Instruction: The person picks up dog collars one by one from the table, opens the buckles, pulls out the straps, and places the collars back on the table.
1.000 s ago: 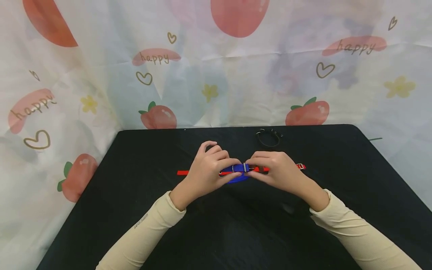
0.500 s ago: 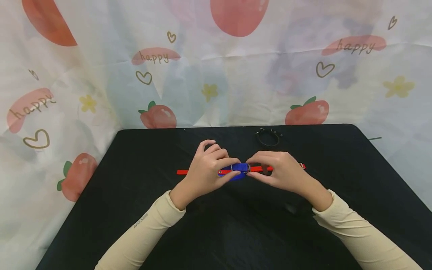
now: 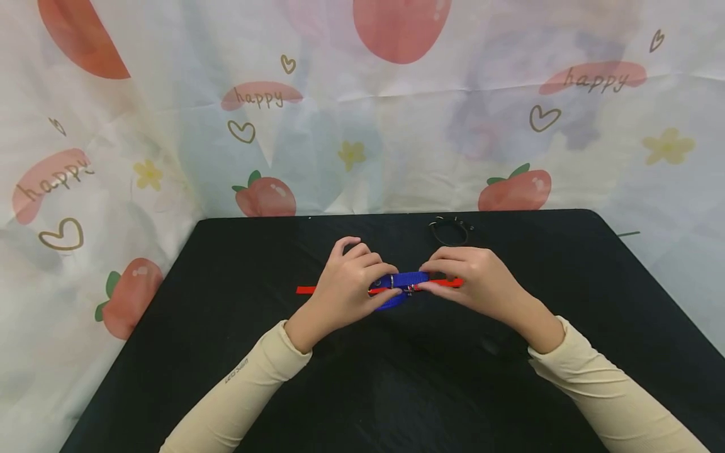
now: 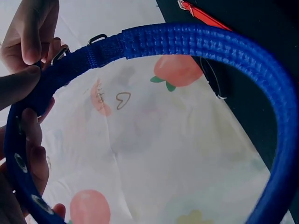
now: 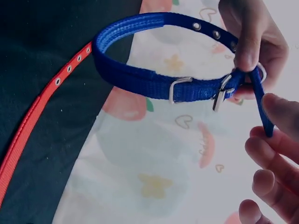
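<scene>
Slightly farther right than a second ago, the right hand (image 3: 476, 277) pinches the strap tip of the blue collar (image 5: 126, 77), while the left hand (image 3: 351, 280) pinches its band beside the buckle (image 5: 223, 91). That collar is held in a loop over the worktop (image 3: 243, 264), nearer the far edge. Beneath, a red collar (image 3: 306, 290) stretches roughly parallel to that edge; a black collar (image 3: 451, 244) lies ringed close to it, right of middle. Beyond hangs a printed cloth (image 3: 396, 138).

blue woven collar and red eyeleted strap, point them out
Blue woven collar (image 5: 128, 78): right wrist view, on the band's near side.
Red eyeleted strap (image 5: 25, 128): right wrist view, on its band below the eyelets.
</scene>
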Available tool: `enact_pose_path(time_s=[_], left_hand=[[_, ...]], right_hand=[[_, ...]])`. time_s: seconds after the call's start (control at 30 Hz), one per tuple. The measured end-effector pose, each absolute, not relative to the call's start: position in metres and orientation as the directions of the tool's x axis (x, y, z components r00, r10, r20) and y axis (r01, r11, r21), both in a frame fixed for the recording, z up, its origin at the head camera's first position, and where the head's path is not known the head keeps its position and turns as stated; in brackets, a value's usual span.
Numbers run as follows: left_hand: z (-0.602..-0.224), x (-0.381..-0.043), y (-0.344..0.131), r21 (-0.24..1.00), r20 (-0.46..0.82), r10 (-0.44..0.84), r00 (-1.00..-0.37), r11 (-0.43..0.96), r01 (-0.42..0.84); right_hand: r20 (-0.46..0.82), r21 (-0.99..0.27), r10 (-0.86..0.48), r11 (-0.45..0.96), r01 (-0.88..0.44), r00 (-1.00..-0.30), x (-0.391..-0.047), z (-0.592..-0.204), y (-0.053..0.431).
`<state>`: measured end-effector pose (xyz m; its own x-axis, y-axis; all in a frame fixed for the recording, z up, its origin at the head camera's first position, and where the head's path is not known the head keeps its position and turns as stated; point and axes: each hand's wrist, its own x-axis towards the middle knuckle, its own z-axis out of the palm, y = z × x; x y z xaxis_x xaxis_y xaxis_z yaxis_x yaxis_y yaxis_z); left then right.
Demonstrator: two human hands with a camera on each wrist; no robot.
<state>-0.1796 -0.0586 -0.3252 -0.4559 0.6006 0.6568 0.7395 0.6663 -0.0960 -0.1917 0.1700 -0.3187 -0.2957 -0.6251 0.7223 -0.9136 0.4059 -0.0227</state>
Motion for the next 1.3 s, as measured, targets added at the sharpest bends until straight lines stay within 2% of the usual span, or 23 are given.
enact_pose_path(time_s=[0.27,0.37,0.5,0.67,0.83,1.0,1.23,1.3], left_hand=[[-0.325,-0.18,-0.058,-0.098,0.683,0.604,-0.41,0.633,0.768],[-0.324,-0.18,-0.06,-0.098,0.681,0.609,-0.408,0.627,0.773],[-0.322,-0.179,-0.068,-0.083,0.638,0.623,-0.452,0.64,0.764],[-0.324,-0.179,-0.079,-0.049,0.554,0.638,-0.535,0.666,0.744],[-0.326,-0.179,-0.082,-0.03,0.533,0.639,-0.555,0.67,0.742],[-0.325,-0.18,-0.078,-0.025,0.557,0.637,-0.533,0.654,0.756],[-0.322,-0.179,-0.074,-0.033,0.555,0.636,-0.535,0.66,0.751],[-0.322,-0.179,-0.074,-0.034,0.565,0.632,-0.531,0.661,0.75]], right_hand=[[0.642,-0.14,-0.657,0.405,-0.903,-0.395,-0.195,-0.33,0.168],[0.639,-0.163,-0.657,0.394,-0.905,-0.401,-0.197,-0.334,0.168],[0.651,-0.182,-0.641,0.388,-0.903,-0.407,-0.198,-0.331,0.171],[0.638,-0.21,-0.624,0.422,-0.882,-0.451,-0.196,-0.324,0.175],[0.614,-0.217,-0.636,0.435,-0.874,-0.468,-0.194,-0.323,0.173],[0.645,-0.162,-0.649,0.4,-0.902,-0.404,-0.194,-0.324,0.167],[0.776,0.049,-0.609,0.318,-0.947,-0.164,-0.194,-0.322,0.161],[0.788,0.088,-0.604,0.303,-0.949,-0.12,-0.194,-0.321,0.161]])
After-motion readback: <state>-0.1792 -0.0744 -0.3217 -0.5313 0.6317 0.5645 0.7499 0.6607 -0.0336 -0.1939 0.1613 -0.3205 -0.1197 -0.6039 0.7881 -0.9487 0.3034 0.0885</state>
